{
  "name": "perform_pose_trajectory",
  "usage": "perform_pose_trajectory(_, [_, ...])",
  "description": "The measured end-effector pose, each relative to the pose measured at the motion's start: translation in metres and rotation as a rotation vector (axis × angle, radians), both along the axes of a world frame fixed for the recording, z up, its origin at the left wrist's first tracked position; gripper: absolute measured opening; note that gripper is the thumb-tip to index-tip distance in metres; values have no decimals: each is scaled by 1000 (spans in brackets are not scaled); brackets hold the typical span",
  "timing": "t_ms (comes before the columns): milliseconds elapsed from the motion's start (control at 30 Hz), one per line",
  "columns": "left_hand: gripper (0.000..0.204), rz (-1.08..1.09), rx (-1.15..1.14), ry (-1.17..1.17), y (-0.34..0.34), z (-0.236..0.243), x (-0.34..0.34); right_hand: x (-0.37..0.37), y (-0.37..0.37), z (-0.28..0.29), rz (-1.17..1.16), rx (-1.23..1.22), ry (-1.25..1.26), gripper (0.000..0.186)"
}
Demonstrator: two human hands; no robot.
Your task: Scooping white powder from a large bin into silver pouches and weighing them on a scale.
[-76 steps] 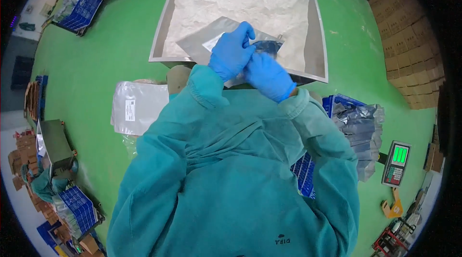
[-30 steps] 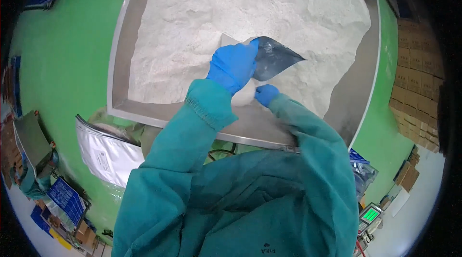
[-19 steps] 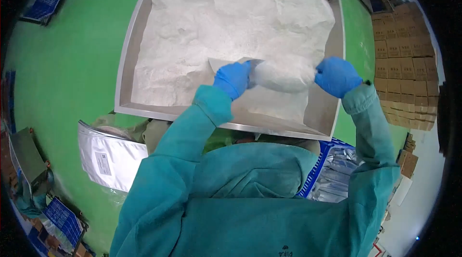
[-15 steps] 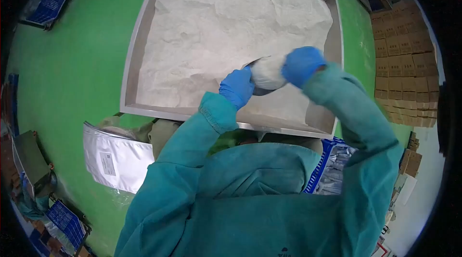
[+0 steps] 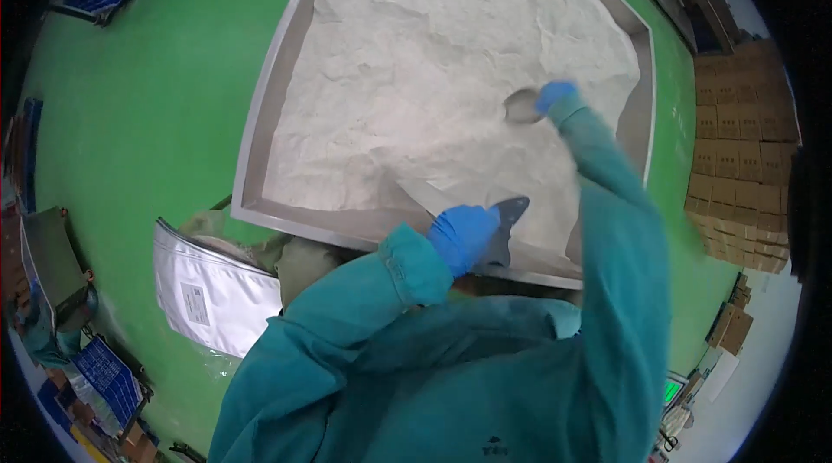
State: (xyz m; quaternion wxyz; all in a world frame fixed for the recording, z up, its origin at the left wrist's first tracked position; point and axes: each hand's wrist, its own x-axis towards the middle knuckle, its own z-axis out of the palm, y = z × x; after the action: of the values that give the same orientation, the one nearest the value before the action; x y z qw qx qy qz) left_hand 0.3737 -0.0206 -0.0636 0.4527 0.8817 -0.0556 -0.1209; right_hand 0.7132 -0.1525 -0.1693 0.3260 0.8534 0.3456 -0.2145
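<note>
Left hand (image 5: 465,238) clamped pouch (image 5: 506,233) at near side of tray (image 5: 334,225), likely for steadiness. Right hand (image 5: 555,97) gripped scoop (image 5: 521,106) over tray.

Light is soft and even — right fingers (image 5: 546,100) blur, black-rimmed edges bend.

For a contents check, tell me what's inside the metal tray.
Pale powder spreads across the metal tray, where the right hand holds a scoop. Whatever lies beneath the powder is covered.
</note>
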Motion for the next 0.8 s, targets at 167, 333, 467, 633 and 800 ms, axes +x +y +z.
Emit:
perform_pose_trajectory(167, [21, 82, 148, -7, 11, -44, -2, -106, 43, -160, -248, 454, 337, 33])
perform_pose_trajectory(333, [19, 99, 193, 0, 35, -48, 12, -116, 31, -110, -385, 571, 433, 34])
perform_pose_trajectory(467, [20, 147, 143, 61, 51, -62, 24, -87, 1, 21, -199, 563, 297, 33])
perform_pose_trajectory(633, [30, 203, 123, 42, 66, -86, 33, -105, 38, 210, 13, 325, 179, 30])
perform_pose_trajectory(800, [32, 243, 176, 166, 61, -79, 39, -163, 66, 168, 352, 130, 173, 25])
